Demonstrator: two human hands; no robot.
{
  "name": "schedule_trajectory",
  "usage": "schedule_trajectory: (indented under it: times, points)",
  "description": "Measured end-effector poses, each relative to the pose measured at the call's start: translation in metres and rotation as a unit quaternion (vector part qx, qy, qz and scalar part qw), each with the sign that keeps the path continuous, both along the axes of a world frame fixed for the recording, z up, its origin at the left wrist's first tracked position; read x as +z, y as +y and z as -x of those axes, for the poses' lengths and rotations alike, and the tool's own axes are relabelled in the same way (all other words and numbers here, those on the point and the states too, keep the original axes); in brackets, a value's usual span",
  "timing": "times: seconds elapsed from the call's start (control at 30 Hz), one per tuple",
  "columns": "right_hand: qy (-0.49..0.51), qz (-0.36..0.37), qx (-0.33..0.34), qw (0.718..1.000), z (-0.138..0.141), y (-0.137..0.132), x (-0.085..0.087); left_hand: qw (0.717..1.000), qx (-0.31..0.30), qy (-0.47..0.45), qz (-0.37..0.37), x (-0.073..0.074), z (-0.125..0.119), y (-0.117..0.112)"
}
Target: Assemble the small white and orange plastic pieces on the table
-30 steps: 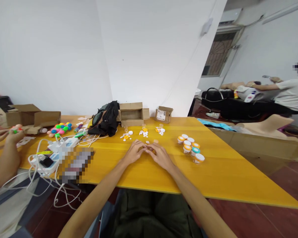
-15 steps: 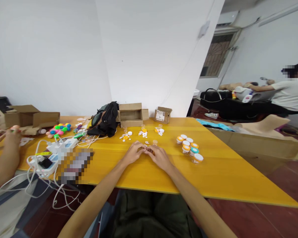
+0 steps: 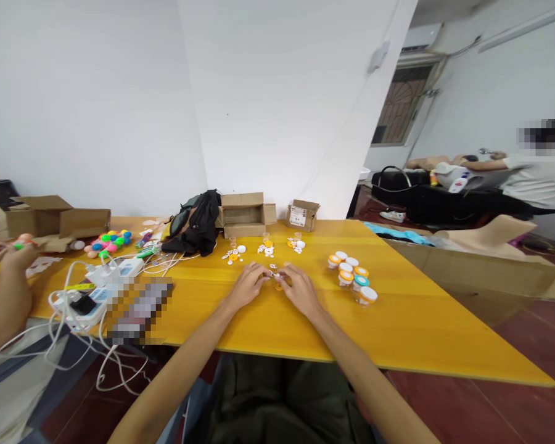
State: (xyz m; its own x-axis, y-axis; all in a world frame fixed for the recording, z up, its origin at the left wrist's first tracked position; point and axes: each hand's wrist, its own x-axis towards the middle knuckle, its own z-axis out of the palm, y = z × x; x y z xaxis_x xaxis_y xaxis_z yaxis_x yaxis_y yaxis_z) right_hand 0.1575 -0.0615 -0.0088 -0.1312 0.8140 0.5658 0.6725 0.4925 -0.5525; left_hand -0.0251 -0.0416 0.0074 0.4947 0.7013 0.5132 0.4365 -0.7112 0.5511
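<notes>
Over the middle of the yellow table, my left hand (image 3: 250,285) and my right hand (image 3: 300,291) face each other, fingertips nearly meeting. A tiny white piece (image 3: 272,274) is pinched by my left fingers; its exact kind is too small to tell. My right fingers close around a small clear cup (image 3: 278,285), which the fingers partly cover and which looks orange against the table. Just beyond the fingertips lies a small white part (image 3: 272,266). Farther back are three groups of loose white and orange pieces (image 3: 269,251), each with a clear cup (image 3: 266,237) behind it.
Several lidded clear jars (image 3: 367,295) stand to the right. Along the back are an open cardboard box (image 3: 244,216), a smaller box (image 3: 304,215) and a black bag (image 3: 198,222). Left lie a power strip (image 3: 92,302), cables and coloured balls (image 3: 113,240), beside another person's hands (image 3: 21,256).
The clear cup that stood beyond my right fingers has come in between my hands. My right fingers have shifted slightly, and a white piece shows at my left fingertips.
</notes>
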Motion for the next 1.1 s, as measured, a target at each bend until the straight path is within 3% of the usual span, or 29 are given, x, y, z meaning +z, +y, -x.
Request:
schedule_trajectory:
  times: [0.27,0.77,1.1]
  points:
    - [0.022,-0.007,-0.056,0.998,-0.004,0.006,-0.007,1.0,0.014,0.021,-0.015,-0.004,0.0,0.002]
    - [-0.06,-0.056,0.03,0.996,0.001,0.005,-0.012,0.999,0.021,0.046,0.006,-0.004,0.001,0.001]
    - [-0.076,-0.053,0.031,0.995,0.002,0.004,-0.011,0.998,0.041,0.046,-0.028,-0.003,0.0,0.001]
